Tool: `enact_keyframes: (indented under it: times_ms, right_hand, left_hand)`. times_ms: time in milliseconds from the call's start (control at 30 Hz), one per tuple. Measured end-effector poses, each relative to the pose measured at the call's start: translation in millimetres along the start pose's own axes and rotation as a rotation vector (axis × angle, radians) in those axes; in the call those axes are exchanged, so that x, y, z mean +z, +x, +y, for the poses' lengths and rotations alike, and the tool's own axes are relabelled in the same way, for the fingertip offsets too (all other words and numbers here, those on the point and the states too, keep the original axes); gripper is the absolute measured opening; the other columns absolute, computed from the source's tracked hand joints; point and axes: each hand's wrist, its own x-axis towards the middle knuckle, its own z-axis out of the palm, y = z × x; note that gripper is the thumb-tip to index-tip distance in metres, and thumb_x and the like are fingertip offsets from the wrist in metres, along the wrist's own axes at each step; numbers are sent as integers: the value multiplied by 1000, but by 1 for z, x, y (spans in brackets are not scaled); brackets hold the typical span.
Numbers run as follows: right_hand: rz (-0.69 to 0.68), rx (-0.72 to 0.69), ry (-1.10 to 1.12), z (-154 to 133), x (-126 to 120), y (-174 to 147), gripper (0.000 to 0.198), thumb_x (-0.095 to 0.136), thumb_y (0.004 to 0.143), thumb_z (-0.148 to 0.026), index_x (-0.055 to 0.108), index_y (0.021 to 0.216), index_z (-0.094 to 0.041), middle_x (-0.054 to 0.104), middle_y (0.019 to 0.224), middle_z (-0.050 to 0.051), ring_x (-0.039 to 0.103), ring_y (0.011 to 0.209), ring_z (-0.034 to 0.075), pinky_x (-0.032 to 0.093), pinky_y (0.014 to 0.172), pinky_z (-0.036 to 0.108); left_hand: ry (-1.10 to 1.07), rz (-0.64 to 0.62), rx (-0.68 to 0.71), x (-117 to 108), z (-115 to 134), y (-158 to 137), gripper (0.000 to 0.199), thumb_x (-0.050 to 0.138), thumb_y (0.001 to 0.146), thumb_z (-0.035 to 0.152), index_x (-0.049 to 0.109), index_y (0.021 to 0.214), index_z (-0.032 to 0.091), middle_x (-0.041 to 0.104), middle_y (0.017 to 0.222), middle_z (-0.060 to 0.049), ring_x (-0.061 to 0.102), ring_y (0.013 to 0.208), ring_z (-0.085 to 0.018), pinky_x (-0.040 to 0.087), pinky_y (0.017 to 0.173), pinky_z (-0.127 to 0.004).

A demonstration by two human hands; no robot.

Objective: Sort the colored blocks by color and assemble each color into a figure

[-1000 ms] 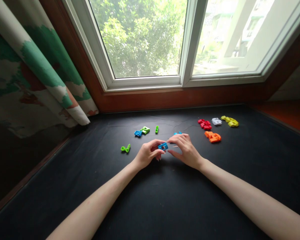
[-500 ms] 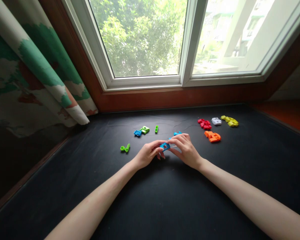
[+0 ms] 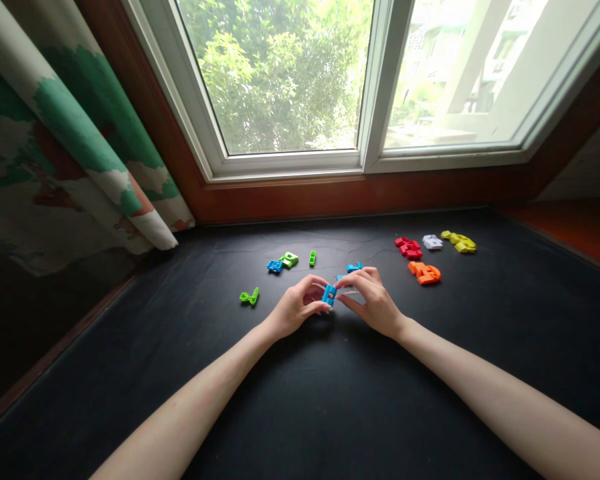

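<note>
Black, smooth desk (image 3: 300,407) below, left hand (image 3: 295,308) pinching a blue notched plastic block (image 3: 327,297), right hand (image 3: 373,300) unreadable; loose pinch could drop it!

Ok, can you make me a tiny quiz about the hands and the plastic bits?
1. True or false: the left hand holds nothing.
2. Where does the orange plastic lie from the right hand? a) to its left b) to its right
3. Fill in: just left of the yellow plastic lies ____ plastic.

Key: 1. False, it holds a blue piece. 2. b. 3. White plastic.
</note>
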Motion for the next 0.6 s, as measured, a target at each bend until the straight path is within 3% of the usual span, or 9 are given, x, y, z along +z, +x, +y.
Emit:
enact_keyframes:
  times_ms: [167,333,600]
  right_hand:
    - [-33,-54,2,-1,2,0,24,64,90,-36,54,107,-23,70,100,5,63,90,22,37,90,39]
    - [-53,-79,7,-2,2,0,25,64,88,-25,51,108,-23,69,103,5,62,93,22,37,91,39]
    - [-38,-73,45,-3,1,2,23,61,88,-21,52,109,-24,71,109,5,63,95,21,39,91,38]
  left_hand:
    - [26,49,-1,-1,-3,0,41,79,71,36,48,91,19,66,82,1,63,68,-13,50,65,-26]
    - [4,21,-15,-1,-1,-1,45,81,68,37,44,87,20,64,78,3,62,67,-13,49,64,-25]
    - [-11,43,23,-1,-2,1,33,70,81,41,49,91,17,67,83,-2,63,69,-13,51,60,-24]
